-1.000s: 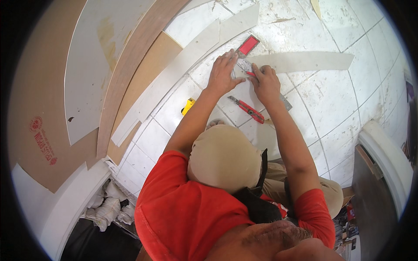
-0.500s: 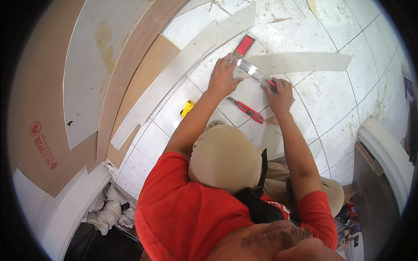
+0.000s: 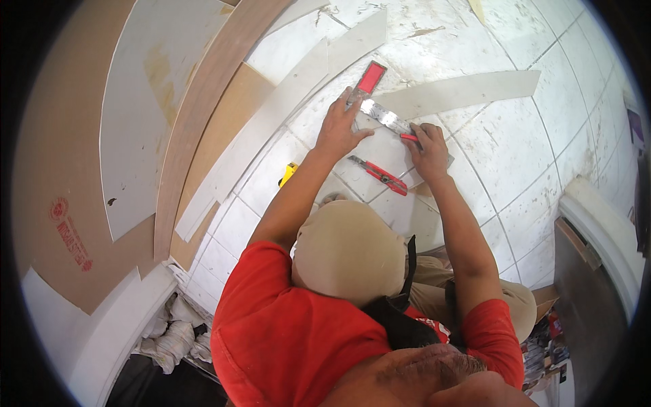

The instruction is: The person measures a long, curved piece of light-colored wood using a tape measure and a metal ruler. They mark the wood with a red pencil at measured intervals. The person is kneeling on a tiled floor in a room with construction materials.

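A try square [image 3: 370,79] with a red-faced stock and a shiny metal blade lies on the floor at the left end of a pale grey board strip [image 3: 468,92]. Across the square's corner rest the stretched fingers of my left hand [image 3: 337,127], its thumb spread away from them. My right hand [image 3: 430,150] is closed around a slim red pencil-like marker [image 3: 409,137], beside the far part of the blade. Its fingers partly cover the blade's end. Between my forearms, a red utility knife [image 3: 381,176] lies on the tiles, blade end pointing up and left.
A yellow tape measure [image 3: 288,173] sits left of my left forearm, partly hidden. Long pale strips [image 3: 271,129], a brown wooden plank [image 3: 196,108] and large board sheets [image 3: 146,129] spread along the left. My bent knee [image 3: 349,251] rises between my arms. A white curved frame [image 3: 603,230] stands at right.
The whole view has shifted slightly. The red marker now lies a little flatter in my right hand. My left hand stays on the square's corner.
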A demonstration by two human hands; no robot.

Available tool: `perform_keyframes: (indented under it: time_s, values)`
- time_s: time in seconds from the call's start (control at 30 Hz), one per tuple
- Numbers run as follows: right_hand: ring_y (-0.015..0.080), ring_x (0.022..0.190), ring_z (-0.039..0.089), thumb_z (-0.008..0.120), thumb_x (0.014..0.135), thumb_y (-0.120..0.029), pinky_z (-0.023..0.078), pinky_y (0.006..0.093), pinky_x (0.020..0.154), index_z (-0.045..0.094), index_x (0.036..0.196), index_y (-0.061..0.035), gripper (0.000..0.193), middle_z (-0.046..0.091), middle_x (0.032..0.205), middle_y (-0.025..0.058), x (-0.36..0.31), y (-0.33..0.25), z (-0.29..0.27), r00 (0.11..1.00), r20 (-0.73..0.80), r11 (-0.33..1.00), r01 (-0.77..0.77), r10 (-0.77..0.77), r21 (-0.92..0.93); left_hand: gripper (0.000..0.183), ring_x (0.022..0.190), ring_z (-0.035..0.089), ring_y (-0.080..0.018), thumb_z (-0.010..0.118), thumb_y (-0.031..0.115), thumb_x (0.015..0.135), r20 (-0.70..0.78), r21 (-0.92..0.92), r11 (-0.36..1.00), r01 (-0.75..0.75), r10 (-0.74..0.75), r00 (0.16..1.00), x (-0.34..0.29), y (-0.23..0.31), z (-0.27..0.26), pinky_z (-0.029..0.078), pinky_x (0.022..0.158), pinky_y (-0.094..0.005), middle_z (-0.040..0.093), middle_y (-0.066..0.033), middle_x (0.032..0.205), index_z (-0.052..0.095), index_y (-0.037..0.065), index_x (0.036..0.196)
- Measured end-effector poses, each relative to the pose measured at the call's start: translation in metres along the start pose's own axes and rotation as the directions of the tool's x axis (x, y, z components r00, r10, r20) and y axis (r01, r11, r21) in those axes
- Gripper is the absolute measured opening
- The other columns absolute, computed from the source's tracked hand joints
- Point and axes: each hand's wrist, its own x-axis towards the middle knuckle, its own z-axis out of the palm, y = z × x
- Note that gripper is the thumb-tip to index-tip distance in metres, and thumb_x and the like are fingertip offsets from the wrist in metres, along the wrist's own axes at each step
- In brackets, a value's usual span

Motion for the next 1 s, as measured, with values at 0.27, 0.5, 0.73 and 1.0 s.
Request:
perform_keyframes:
  time_s: [0.27, 0.5, 0.73, 1.0]
  values:
    - [0.0292, 0.097, 0.058, 0.077, 0.074, -0.012, 0.051, 0.0384, 0.081, 0.069, 0.11, -0.0042, 0.038, 0.061, 0.103, 0.0108, 0.003, 0.0, 0.003, 0.999, 0.024, 1.0, 0.026, -0.026, 0.005, 0.083, 0.134, 0.04, -0.0385, 0.089, 0.03, 0.065, -0.034, -0.021, 0.999, -0.033, 0.032, 0.999, 0.003, -0.002, 0.0, 0.039, 0.109, -0.0438, 0.035, -0.0217, 0.151, 0.053, 0.004, 0.136]
    - [0.0289, 0.096, 0.058, 0.078, 0.073, -0.013, 0.05, 0.0383, 0.081, 0.069, 0.11, -0.0039, 0.04, 0.061, 0.102, 0.0103, 0.0, 0.003, 0.007, 0.999, 0.022, 0.999, 0.046, -0.046, 0.017, 0.081, 0.133, 0.042, -0.0391, 0.089, 0.029, 0.065, -0.042, -0.024, 0.999, -0.044, 0.043, 0.998, 0.005, -0.002, 0.001, 0.04, 0.108, -0.0441, 0.036, -0.0234, 0.149, 0.055, 0.004, 0.134]
    - [0.0279, 0.094, 0.059, 0.08, 0.072, -0.016, 0.05, 0.0378, 0.079, 0.068, 0.111, -0.0041, 0.042, 0.062, 0.101, 0.0092, 0.003, 0.001, -0.004, 0.995, -0.01, 0.992, 0.102, -0.104, -0.076, 0.072, 0.132, 0.044, -0.0402, 0.087, 0.026, 0.068, -0.083, 0.002, 0.997, -0.079, 0.079, 0.993, 0.001, -0.008, 0.006, 0.041, 0.107, -0.045, 0.039, -0.0249, 0.147, 0.058, 0.004, 0.13]
    - [0.0282, 0.093, 0.058, 0.08, 0.072, -0.017, 0.05, 0.0383, 0.078, 0.068, 0.11, -0.0047, 0.042, 0.061, 0.099, 0.0098, -0.002, -0.002, 0.003, 0.998, -0.04, 0.995, 0.054, -0.058, -0.078, 0.067, 0.13, 0.046, -0.0407, 0.087, 0.027, 0.068, -0.12, -0.045, 0.996, -0.083, 0.077, 0.99, 0.003, -0.005, 0.004, 0.042, 0.106, -0.0446, 0.041, -0.0258, 0.145, 0.062, 0.006, 0.126]
